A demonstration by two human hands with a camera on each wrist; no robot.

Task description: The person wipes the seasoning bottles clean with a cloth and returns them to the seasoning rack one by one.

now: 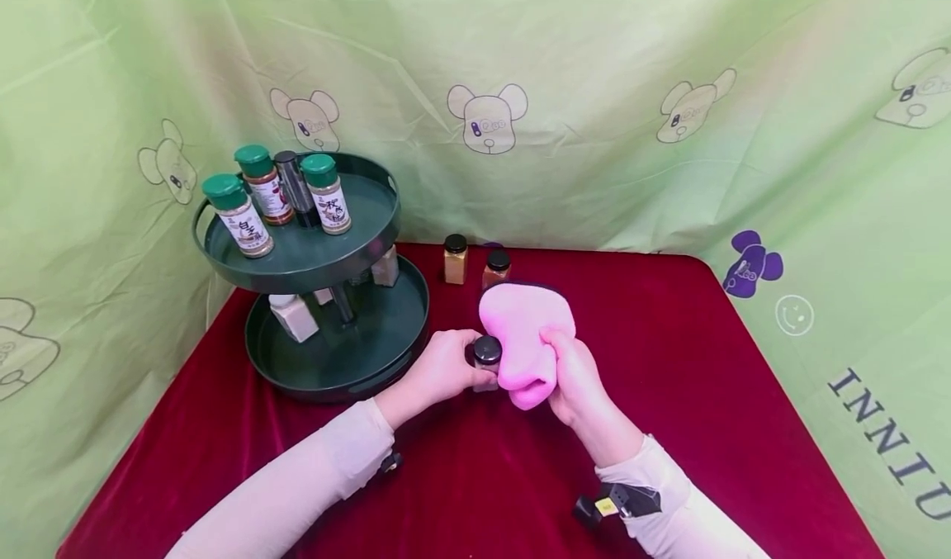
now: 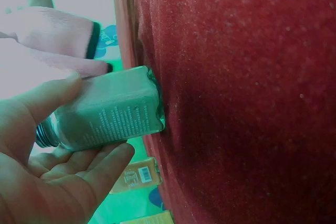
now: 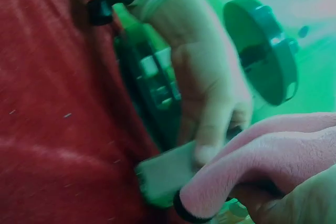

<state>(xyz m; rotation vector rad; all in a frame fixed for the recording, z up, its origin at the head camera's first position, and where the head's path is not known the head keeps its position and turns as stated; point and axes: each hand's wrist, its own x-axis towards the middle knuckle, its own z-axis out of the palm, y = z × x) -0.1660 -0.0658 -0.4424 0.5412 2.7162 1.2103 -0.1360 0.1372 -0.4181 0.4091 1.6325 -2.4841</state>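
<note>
My left hand (image 1: 448, 367) grips a square glass spice jar with a black lid (image 1: 487, 351), thumb on one side and fingers on the other. In the left wrist view the jar (image 2: 113, 111) shows small printed text on its side, and its base is close to the red cloth. My right hand (image 1: 581, 380) holds a folded pink cloth (image 1: 523, 328) with a dark edge, right beside the jar. From the right wrist, the pink cloth (image 3: 252, 163) overlaps part of the jar (image 3: 170, 174).
A two-tier dark green rack (image 1: 342, 361) stands at the left. Several green-capped shakers (image 1: 248, 227) and a dark bottle (image 1: 295, 189) are on its top tier; a white-capped container (image 1: 295, 318) sits below. Two black-lidded jars (image 1: 456, 262) stand behind the pink cloth on the red tablecloth (image 1: 669, 377).
</note>
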